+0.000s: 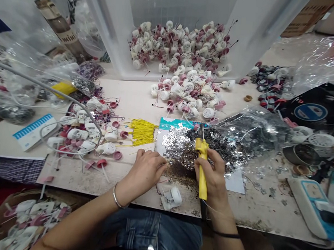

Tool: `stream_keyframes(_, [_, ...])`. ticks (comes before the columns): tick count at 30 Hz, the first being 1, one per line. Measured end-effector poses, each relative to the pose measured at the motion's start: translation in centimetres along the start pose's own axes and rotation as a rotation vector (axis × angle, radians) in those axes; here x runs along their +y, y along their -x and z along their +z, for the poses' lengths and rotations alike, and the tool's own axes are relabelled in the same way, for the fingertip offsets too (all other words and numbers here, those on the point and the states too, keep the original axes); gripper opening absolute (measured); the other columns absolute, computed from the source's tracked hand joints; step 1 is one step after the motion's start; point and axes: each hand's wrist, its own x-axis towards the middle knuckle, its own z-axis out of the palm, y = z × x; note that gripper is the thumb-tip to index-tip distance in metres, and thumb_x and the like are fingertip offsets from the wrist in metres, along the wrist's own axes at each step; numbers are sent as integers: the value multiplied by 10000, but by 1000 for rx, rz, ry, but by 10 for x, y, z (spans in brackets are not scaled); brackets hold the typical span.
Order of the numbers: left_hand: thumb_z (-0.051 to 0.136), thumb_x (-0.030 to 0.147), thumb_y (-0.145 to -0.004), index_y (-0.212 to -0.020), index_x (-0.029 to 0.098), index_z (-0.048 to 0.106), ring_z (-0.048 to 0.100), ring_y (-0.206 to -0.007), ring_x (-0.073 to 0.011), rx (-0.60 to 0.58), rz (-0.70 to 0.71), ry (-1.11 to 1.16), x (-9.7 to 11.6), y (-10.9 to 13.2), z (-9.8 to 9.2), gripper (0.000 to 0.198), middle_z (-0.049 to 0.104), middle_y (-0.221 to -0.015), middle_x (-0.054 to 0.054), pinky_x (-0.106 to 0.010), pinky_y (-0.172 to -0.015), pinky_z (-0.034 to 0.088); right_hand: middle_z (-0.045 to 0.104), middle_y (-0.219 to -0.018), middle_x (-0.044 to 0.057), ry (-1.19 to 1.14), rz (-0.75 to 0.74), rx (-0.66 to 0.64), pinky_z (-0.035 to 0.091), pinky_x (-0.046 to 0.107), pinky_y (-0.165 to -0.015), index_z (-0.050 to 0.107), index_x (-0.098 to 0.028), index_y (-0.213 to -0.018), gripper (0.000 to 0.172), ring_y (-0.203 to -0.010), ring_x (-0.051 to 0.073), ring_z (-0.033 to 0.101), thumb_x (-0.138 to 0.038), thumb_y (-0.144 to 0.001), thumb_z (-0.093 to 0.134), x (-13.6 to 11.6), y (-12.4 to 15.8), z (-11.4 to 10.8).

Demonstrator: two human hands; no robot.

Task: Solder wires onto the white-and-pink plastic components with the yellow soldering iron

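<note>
My right hand [215, 177] is wrapped around the yellow handle of a soldering iron [201, 157], whose dark tip points away over a heap of small shiny metal plates [177, 140]. My left hand [146, 167] is closed, thumb and fingers together, at the near-left edge of that heap. Whatever it pinches is too small to make out. Just in front of my body lies a white plastic part [172, 198] with thin wires, between both hands and touched by neither. A bundle of yellow wires [144, 132] lies beyond my left hand.
A translucent bin [109, 42] at the back holds many white and pink parts, with more spilling out [186, 88]. Similar parts lie left [81, 135], near a looped grey cable [72, 93]. A blue-white device [309, 205] sits right. A box of parts [25, 222] stands lower left.
</note>
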Motion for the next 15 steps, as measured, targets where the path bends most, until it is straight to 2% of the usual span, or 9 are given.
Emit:
stream_keyframes(2, [547, 268, -932, -924, 211, 712, 607, -933, -251, 65, -63, -65, -9, 0, -5, 175, 708, -918, -47, -417, -854, 323, 463, -1310, 70, -15, -29, -25, 594, 271, -817, 611, -239, -1038, 245, -1071, 173, 606, -82, -878, 512, 5, -1, 2])
stream_keyframes(5, [540, 238, -920, -942, 188, 704, 602, -953, -273, 172, -169, -172, -28, -4, -9, 172, 708, -952, -74, -439, -877, 319, 457, -1314, 67, -35, -61, 16, 580, 273, -864, 600, -234, -1073, 278, -1123, 184, 579, -68, -858, 542, 5, 3, -4])
stream_keyframes(9, [503, 197, -913, -902, 169, 683, 580, -970, -266, 133, -194, -166, -47, -15, -5, 183, 687, -955, -86, -411, -863, 347, 450, -1305, 68, -109, -81, 53, 575, 256, -879, 597, -206, -1009, 243, -1138, 178, 576, -53, -821, 609, -11, 9, -8])
stream_keyframes(12, [462, 176, -922, -881, 152, 658, 569, -959, -270, 116, -157, -190, -52, -16, -3, 201, 668, -947, -103, -411, -858, 358, 498, -1243, 49, -200, -112, -28, 596, 242, -809, 594, -221, -948, 180, -1065, 154, 618, -82, -834, 601, -24, 10, 1])
stream_keyframes(15, [444, 164, -937, -946, 142, 643, 574, -948, -267, 177, -155, -189, -51, -8, -6, 201, 674, -939, -111, -424, -888, 355, 530, -1232, 59, -243, -127, -96, 603, 254, -805, 597, -222, -965, 179, -1095, 163, 615, -84, -856, 559, -31, 10, 9])
